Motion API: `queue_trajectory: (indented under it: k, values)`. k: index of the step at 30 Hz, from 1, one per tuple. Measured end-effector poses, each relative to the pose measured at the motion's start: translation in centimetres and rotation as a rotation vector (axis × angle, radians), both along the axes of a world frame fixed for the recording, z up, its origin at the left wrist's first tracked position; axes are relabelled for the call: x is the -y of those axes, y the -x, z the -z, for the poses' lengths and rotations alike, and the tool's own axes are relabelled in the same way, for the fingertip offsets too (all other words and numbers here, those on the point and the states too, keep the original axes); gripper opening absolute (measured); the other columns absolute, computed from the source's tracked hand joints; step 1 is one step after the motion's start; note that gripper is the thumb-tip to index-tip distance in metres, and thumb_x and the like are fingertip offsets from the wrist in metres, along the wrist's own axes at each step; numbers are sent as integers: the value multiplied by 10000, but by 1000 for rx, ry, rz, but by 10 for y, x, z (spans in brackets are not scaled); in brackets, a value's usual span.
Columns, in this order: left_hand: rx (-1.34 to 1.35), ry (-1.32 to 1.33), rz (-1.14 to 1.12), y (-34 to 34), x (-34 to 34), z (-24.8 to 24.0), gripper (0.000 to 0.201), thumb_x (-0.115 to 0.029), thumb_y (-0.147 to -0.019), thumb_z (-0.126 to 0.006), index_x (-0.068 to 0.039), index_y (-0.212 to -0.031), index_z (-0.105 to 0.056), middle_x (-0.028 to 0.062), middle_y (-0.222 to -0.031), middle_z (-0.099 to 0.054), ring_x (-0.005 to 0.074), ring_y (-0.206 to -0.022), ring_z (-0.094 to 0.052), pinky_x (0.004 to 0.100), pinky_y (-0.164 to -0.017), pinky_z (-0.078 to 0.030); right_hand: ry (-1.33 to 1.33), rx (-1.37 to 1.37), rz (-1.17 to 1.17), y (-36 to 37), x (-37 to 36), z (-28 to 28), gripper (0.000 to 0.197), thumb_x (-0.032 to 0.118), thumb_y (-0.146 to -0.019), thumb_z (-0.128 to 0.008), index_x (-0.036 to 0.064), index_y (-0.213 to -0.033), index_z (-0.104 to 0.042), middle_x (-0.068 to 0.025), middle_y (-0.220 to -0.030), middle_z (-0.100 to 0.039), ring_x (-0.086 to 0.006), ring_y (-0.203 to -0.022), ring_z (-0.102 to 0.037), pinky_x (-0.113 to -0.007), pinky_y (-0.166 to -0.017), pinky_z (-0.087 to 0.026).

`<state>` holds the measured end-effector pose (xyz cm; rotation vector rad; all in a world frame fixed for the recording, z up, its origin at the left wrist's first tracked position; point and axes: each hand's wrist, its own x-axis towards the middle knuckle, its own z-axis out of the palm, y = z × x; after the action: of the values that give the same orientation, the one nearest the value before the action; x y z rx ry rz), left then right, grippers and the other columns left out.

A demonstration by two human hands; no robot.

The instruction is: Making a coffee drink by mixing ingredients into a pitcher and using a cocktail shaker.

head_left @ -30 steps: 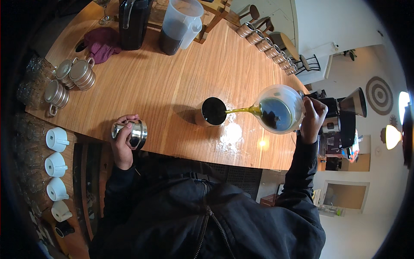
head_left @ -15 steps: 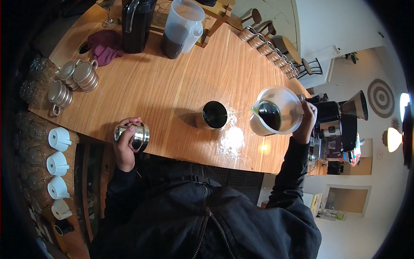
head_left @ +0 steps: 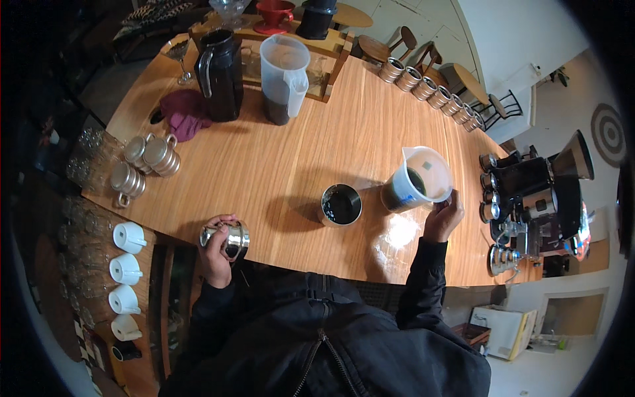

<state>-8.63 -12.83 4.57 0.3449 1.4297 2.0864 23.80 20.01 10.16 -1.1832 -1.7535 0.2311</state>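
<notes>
A shiny rounded metal cup [head_left: 239, 241] is in my left hand [head_left: 217, 255] at the table's near edge, with the thumb across its side. My right hand [head_left: 444, 221] grips the handle side of a translucent plastic measuring jug [head_left: 433, 175], which holds dark liquid. The jug is nearly upright; I cannot tell whether its base rests on the table. Between my hands stands an open metal cup [head_left: 335, 222] with dark liquid and some bubbles inside. Nothing pours into it.
Another plastic jug [head_left: 284, 73] and a dark pitcher [head_left: 220, 86] stand at the back, beside a purple cloth [head_left: 185, 116]. Ribbed metal cups [head_left: 159, 155] are at left, with several more [head_left: 438, 98] along the far right edge. White cups [head_left: 126, 270] line the lower left. A grinder [head_left: 539, 192] stands right.
The thin stream from the jug into the open cup has stopped, and the jug has tipped back upright. The head view has shifted. My left hand still holds the shiny metal cup.
</notes>
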Motion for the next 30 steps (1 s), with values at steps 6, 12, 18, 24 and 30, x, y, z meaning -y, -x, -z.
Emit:
queue_trajectory:
  k: [6, 12, 18, 24, 30]
  values:
    - [-25, -7, -2, -2, -10, -13, 261, -157, -902, -520, 12, -1089, -589, 144, -1087, -637, 239, -1073, -601, 368, -990, -438, 370, -1040, -96, 54, -21, 12, 286, 165, -908, -653, 21, -663, -613, 28, -579, -449, -64, -501, -352, -259, -477, -239]
    - [-24, -8, 36, -3, -37, -23, 304, -193, -891, -528, 11, -1112, -577, 138, -1109, -618, 233, -1085, -590, 363, -979, -451, 454, -1144, -186, 104, -48, 37, 315, 230, -962, -596, 66, -693, -603, 22, -571, -423, -61, -489, -357, -253, -468, -225]
    - [-118, -67, 140, -21, -76, -34, 311, -149, -860, -581, 36, -1109, -599, 153, -1105, -639, 218, -1035, -608, 337, -929, -479, 555, -988, -389, 168, -47, 30, 372, 273, -983, -578, 70, -671, -558, 2, -600, -472, -93, -532, -409, -278, -512, -295]
    - [-312, -73, 215, -56, -125, -62, 296, -146, -824, -648, 54, -1042, -646, 165, -1031, -693, 233, -1002, -650, 348, -933, -480, 633, -1077, -615, 219, -59, 36, 389, 358, -1013, -549, 98, -723, -574, 27, -633, -481, -73, -553, -408, -246, -530, -315]
    - [-431, -43, 285, -67, -145, -72, 301, -153, -790, -668, 49, -1013, -655, 181, -970, -700, 313, -1101, -630, 411, -1033, -425, 728, -959, -778, 255, -53, 31, 457, 452, -1029, -482, 113, -728, -542, 18, -672, -484, -90, -611, -448, -246, -571, -341]
